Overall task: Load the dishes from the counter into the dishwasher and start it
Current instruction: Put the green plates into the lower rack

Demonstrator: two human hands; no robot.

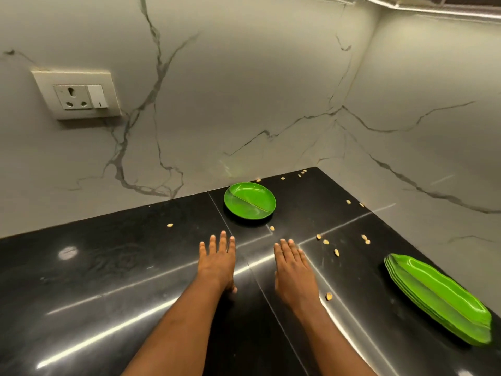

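Black counter: a polished black stone counter (108, 267) with pale seams and bright streaks of reflected light, filling the corner under the walls.
Round dish: a round glossy green plate (249, 200) sits flat on the counter near the back wall, split by a diagonal ridge into two sections; both sections show only bare green surface.
Stacked dishes: a stack of long, leaf-shaped green plates (439, 297) lies at the right side of the counter, nested one in another; the top one shows a bare shiny hollow.
Left hand: the left hand (217, 263) is palm down over the counter, fingers straight and slightly spread, gripping nothing, just short of the round plate.
Right hand: the right hand (294, 270) is palm down beside it, fingers straight and close together, gripping nothing; whether either palm touches the stone cannot be told.
Scatter: small pale seed shells (328, 296) lie loose on the counter around both dishes.
Walls: grey-veined white marble walls (244, 90) carry a white wall socket with a switch (77, 95) at left.
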